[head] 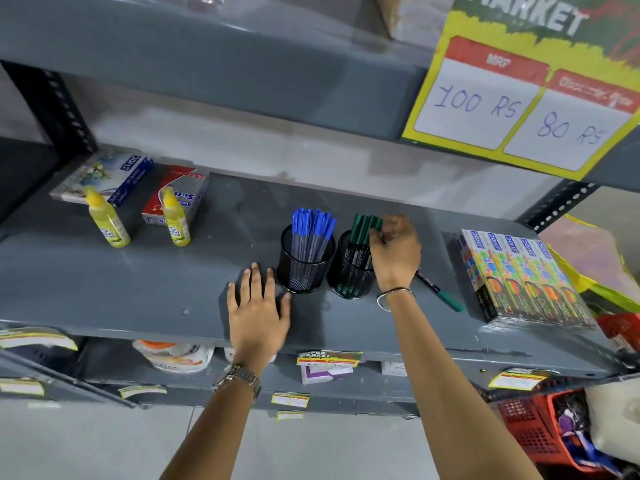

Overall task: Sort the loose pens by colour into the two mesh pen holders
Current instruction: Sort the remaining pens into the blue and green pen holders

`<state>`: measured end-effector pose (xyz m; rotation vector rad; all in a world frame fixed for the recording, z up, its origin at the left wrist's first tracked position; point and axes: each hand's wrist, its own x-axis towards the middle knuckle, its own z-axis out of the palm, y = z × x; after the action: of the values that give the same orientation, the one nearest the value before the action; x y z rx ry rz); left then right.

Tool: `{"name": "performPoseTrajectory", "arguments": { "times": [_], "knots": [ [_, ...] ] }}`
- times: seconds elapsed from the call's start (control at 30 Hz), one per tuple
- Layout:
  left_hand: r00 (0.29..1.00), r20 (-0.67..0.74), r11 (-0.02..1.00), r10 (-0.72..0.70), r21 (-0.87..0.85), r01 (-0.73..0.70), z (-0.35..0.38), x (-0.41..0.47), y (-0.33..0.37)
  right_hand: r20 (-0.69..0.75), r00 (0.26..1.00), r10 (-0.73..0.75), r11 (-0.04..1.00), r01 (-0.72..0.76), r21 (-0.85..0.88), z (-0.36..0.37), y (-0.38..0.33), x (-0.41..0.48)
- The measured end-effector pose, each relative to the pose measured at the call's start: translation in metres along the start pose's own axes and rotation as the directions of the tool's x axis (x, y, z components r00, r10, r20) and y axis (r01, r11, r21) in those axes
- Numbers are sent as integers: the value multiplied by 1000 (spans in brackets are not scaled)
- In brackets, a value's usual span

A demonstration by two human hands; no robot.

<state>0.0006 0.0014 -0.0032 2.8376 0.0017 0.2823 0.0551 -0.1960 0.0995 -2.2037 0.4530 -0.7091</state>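
Observation:
Two black mesh pen holders stand side by side on the grey shelf [138, 278]. The left holder [304, 268] is filled with several blue-capped pens [313, 221]. The right holder [349, 275] contains several green-capped pens [362, 228]. My right hand [394, 251] is at the right holder's rim, fingers pinched on the cap of a green pen standing in it. One loose green pen [441, 292] lies on the shelf just right of my right wrist. My left hand [256, 303] rests flat and open on the shelf beside the left holder's base.
Two yellow glue bottles [107, 220] and two boxes [176, 195] stand at the shelf's left. A row of colourful boxes [519, 275] sits at the right. A price sign [519, 105] hangs from the upper shelf. A red basket [540, 431] sits lower right.

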Motion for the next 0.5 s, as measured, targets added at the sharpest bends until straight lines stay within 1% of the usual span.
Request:
{"name": "performPoseTrajectory", "arguments": {
  "times": [0.13, 0.2, 0.23, 0.3, 0.33, 0.37, 0.43, 0.5],
  "knots": [
    [1000, 4, 1000, -1, 13, 1, 0, -1, -1, -8, 1000, -16, 1000, 16, 13, 0, 6, -2],
    [1000, -1, 1000, 1, 15, -1, 0, -1, -1, -50, 999, -19, 999, 21, 26, -8, 13, -3],
    [1000, -2, 1000, 3, 17, -3, 0, 0, -1, -94, 995, -19, 1000, 21, 11, -15, 19, -3],
    [1000, -7, 1000, 1, 22, -1, 1, 0, -1, -216, 976, 5, 995, -27, -100, -30, 40, -5],
    [1000, -7, 1000, 2, 24, -2, 1, 0, -1, -268, 962, 43, 980, -93, -177, -38, 54, -6],
    [1000, -8, 1000, 0, 25, 0, 2, 0, -1, -285, 953, 97, 953, -172, -250, -45, 68, -8],
    [1000, -12, 1000, -2, 30, 3, 2, -1, -1, -223, 945, 237, 872, -309, -381, -59, 94, -12],
    [1000, -18, 1000, -2, 31, 3, 2, 0, -1, -146, 935, 324, 809, -353, -470, -65, 114, -16]
  ]
}}
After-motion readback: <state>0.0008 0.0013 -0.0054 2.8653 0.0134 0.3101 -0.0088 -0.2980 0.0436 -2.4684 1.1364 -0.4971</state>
